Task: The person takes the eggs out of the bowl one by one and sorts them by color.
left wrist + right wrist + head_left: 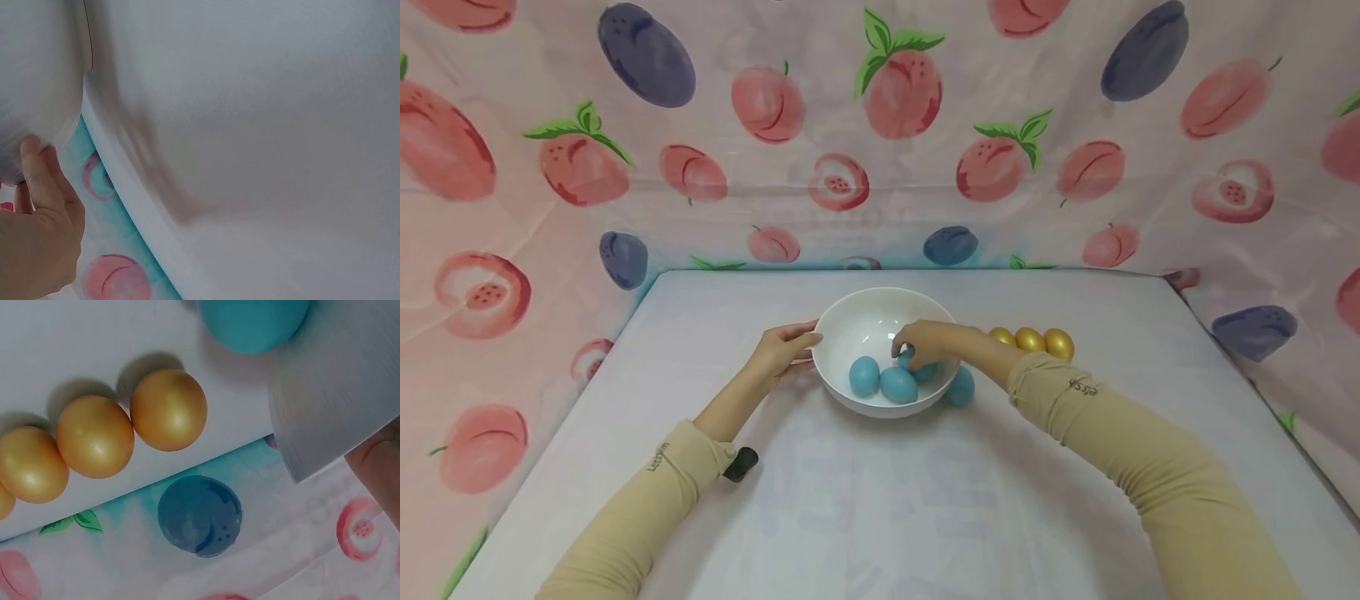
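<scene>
Smooth pale-blue egg [906,358] inside glossy white round bowl [861,321] — right hand [931,340] curled round it. More blue eggs [863,376] on bowl floor. Left hand [775,350] grips left rim, thumb on edge. Another blue egg [962,387] just outside bowl, right side; shiny gold eggs [95,436] in row beyond. White-covered table [865,500] under all.
</scene>
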Tool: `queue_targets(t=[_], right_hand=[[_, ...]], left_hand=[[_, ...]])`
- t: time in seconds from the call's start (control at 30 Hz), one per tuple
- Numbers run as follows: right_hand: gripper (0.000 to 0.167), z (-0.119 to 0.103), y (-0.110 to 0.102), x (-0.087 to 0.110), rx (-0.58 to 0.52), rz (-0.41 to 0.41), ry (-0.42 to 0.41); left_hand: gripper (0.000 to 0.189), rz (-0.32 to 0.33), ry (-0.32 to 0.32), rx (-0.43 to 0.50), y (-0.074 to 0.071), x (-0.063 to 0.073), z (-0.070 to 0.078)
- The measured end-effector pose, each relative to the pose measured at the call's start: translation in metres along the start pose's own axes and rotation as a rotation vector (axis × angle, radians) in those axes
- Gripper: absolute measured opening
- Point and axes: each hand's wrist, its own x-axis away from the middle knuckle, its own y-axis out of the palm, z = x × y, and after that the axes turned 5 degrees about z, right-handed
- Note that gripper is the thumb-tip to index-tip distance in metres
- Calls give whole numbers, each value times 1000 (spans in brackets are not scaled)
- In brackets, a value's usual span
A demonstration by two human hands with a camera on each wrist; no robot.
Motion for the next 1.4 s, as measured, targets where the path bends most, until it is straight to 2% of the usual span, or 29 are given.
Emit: queue_targets(t=[0.47, 0.63, 0.8, 0.97, 1.03, 1.2, 1.4], right_hand=[[34, 1, 3, 5, -50, 56, -2], [36, 3, 4, 9, -61, 89, 27], [36, 3, 3, 15, -116, 127, 73], [38, 4, -1, 20, -225, 145, 112], [38, 5, -2, 23, -229, 158, 104], [38, 6, -6, 32, -158, 226, 25], [39, 9, -10, 50, -221, 292, 12]], left_hand=[[46, 11, -5, 12, 0, 0, -1], [46, 11, -3, 12, 1, 1, 0], [46, 11, 1, 8, 1, 1, 0], [46, 11, 3, 8, 1, 0, 0], [47, 5, 5, 10, 1, 0, 0], [47, -7, 7, 11, 0, -1, -3], [48, -11, 19, 13, 0, -1, -3]])
